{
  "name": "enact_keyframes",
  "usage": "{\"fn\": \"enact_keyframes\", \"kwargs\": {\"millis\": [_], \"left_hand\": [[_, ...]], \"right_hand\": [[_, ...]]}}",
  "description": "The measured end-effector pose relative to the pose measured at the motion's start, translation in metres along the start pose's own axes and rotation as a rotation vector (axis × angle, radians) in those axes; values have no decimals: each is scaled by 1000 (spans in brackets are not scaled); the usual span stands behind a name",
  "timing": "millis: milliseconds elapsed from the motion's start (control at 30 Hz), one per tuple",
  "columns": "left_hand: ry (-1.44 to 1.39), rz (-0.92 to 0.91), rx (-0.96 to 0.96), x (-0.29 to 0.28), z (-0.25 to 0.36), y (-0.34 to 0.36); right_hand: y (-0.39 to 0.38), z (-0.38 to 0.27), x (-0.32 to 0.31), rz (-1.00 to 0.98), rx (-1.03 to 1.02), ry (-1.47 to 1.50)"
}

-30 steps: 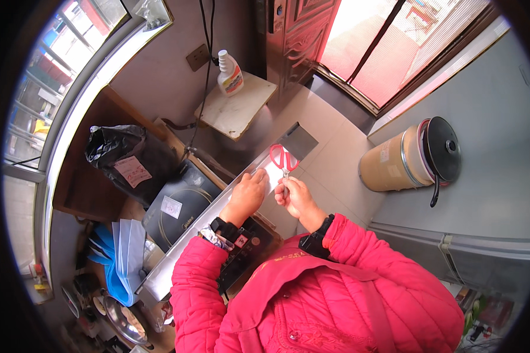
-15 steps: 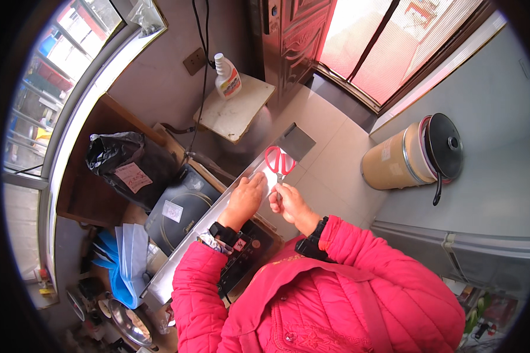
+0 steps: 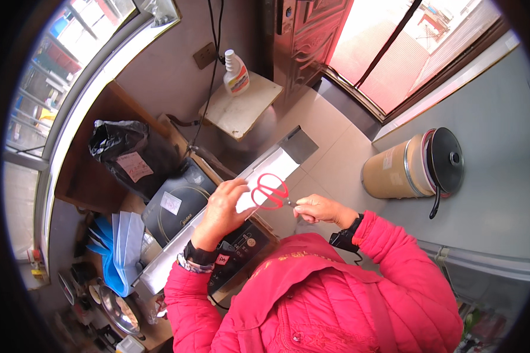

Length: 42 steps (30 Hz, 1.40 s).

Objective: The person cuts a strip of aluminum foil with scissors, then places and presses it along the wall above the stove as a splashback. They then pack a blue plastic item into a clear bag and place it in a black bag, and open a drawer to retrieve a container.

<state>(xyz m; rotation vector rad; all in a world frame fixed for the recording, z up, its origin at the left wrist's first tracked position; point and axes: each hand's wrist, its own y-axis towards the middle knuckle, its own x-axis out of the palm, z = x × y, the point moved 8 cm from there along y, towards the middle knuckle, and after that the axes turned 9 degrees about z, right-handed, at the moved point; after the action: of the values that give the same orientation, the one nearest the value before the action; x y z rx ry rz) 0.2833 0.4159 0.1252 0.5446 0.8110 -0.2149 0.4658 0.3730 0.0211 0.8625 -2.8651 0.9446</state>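
A pair of scissors with red loop handles (image 3: 284,196) is held by its blade end in my right hand (image 3: 324,210). Its handles point left, toward my other hand. The fingers of my right hand are closed around the blades and mostly hide them. My left hand (image 3: 222,207) is beside the handle loops, its fingers apart and curved, with nothing visible in them. Beneath both hands runs a long white panel or tray (image 3: 165,267), slanting from lower left to upper right.
A dark appliance (image 3: 174,220) and a black plastic bag (image 3: 123,138) lie at the left, near blue and white folded sheets (image 3: 129,247). A white spray bottle (image 3: 237,79) stands on a small table (image 3: 241,120). At the right is a brown drum (image 3: 388,170) with a black lid (image 3: 444,156).
My right hand has moved right and turned the scissors, so the handles swing from pointing up to pointing left. My left hand has moved left and lower, with its fingers spreading.
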Motion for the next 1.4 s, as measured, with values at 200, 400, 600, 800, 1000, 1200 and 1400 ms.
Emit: {"fn": "enact_keyframes", "kwargs": {"millis": [200,400,600,800,1000,1200,1400], "left_hand": [[-112,-364,-16,46,30,-8],[-325,-342,-373,57,-12,-24],[-840,-184,-777,72,-37,-52],[-921,102,-833,75,-55,-47],[-934,57,-839,93,-65,-51],[-189,75,-233,70,-62,-30],[81,-114,8,83,-46,-26]], "right_hand": [[5,-13,2,-183,77,-195],[11,-22,-12,-210,39,-143],[16,-21,-32,71,-25,690],[19,6,46,-15,9,377],[34,7,57,81,-5,585],[25,31,49,214,96,633],[35,33,42,264,31,701]]}}
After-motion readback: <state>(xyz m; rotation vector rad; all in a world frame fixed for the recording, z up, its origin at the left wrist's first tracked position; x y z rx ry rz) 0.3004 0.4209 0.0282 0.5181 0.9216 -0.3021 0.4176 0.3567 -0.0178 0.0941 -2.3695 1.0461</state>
